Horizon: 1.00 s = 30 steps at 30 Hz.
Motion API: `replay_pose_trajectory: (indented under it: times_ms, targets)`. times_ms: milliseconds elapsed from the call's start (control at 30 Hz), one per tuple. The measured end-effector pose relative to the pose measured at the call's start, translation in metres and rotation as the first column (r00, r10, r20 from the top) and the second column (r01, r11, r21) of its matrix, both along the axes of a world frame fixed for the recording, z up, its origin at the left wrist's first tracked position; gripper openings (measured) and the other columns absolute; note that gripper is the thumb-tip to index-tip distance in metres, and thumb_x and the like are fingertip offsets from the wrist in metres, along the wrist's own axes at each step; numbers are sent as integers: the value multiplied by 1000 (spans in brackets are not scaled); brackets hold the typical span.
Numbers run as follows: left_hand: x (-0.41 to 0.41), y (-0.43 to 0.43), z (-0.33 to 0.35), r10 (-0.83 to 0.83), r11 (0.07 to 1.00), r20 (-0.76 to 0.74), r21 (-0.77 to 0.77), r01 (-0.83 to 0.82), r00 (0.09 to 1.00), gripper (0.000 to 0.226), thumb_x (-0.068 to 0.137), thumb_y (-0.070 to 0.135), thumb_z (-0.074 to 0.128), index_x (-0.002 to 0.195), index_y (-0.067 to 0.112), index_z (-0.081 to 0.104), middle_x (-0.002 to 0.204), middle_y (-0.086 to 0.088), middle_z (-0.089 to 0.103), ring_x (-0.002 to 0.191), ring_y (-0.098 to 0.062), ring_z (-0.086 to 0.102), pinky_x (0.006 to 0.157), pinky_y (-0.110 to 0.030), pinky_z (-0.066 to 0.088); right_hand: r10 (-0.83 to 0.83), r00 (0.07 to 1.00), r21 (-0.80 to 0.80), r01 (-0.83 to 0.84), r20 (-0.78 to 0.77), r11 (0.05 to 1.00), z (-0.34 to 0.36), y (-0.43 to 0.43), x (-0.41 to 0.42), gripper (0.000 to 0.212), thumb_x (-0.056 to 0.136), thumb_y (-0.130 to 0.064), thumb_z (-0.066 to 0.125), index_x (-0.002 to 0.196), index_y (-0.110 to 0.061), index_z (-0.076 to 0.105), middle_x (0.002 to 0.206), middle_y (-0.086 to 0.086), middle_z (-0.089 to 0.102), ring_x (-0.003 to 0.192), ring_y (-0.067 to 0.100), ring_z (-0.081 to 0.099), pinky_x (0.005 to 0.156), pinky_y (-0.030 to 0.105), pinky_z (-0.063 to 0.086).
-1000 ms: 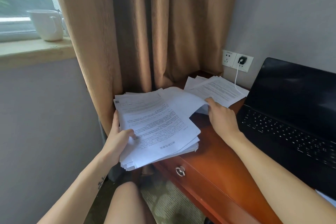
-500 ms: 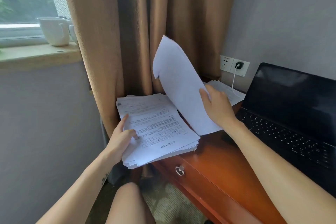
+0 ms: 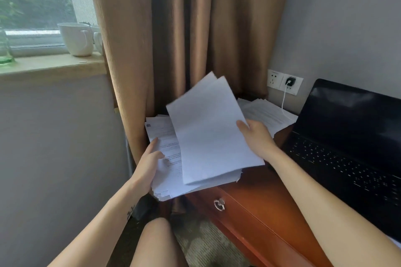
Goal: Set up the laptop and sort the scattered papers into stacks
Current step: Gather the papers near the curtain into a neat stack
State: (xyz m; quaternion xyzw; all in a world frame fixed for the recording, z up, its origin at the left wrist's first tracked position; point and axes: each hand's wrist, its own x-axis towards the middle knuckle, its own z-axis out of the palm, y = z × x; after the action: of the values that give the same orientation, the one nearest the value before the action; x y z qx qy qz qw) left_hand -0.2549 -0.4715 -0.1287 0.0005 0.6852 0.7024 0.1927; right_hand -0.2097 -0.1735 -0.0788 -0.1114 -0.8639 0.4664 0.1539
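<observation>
Two sheets held over one of two stacks.

Two blank sheets (image 3: 208, 128), tilted, are pinched at their right edge by the right hand (image 3: 256, 136), thumb on top, just above the near stack (image 3: 167, 134). That stack, overhanging the desk (image 3: 260, 212) corner, is gripped at its left edge by the left hand (image 3: 149, 158), thumb pressed on the top page. A second stack (image 3: 264, 115) is seen behind, by the wall. One laptop (image 3: 347, 136) is open on the right, screen dark. Two mugs (image 3: 76, 39) are counted on the sill.
</observation>
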Motion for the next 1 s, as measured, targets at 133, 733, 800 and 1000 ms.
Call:
replay_pose_trajectory:
  times_ms: [133, 733, 800, 1000]
  targets:
    - [-3, -3, -7, -57, 998, -91, -36, 54, 994, 80, 83, 25, 50, 159, 38, 30, 153, 10, 51, 140, -20, 51, 120, -52, 37, -57, 989, 113, 42, 137, 993, -38, -3, -9, 37, 103, -48, 46, 102, -20, 70, 97, -3, 72, 91, 17, 68, 86, 39, 57]
    - [-8, 12, -5, -34, 996, -122, -82, 24, 992, 88, 69, 21, 57, 153, 33, 31, 144, 4, 55, 130, -25, 55, 115, -57, 44, 137, 963, 146, -174, 231, 974, -57, -9, -20, 38, 111, -25, 31, 142, -21, 52, 134, -3, 56, 127, 14, 48, 104, 26, 34]
    - [-10, 18, -6, -28, 998, -112, -62, 21, 993, 87, 70, 23, 57, 152, 34, 31, 144, 5, 54, 130, -26, 55, 115, -57, 43, 61, 961, 319, -148, 268, 936, -64, -9, -24, 38, 110, -30, 28, 138, -22, 53, 129, 6, 52, 125, 22, 43, 106, 34, 35]
    - [-22, 22, -18, 36, 999, -106, -1, -36, 994, 77, 78, 2, 55, 144, 38, 41, 132, 3, 64, 124, -30, 61, 104, -58, 52, -124, 979, 468, 34, 164, 883, -63, 15, -38, 48, 106, -40, 37, 150, -20, 43, 141, 7, 42, 133, 25, 31, 114, 42, 30]
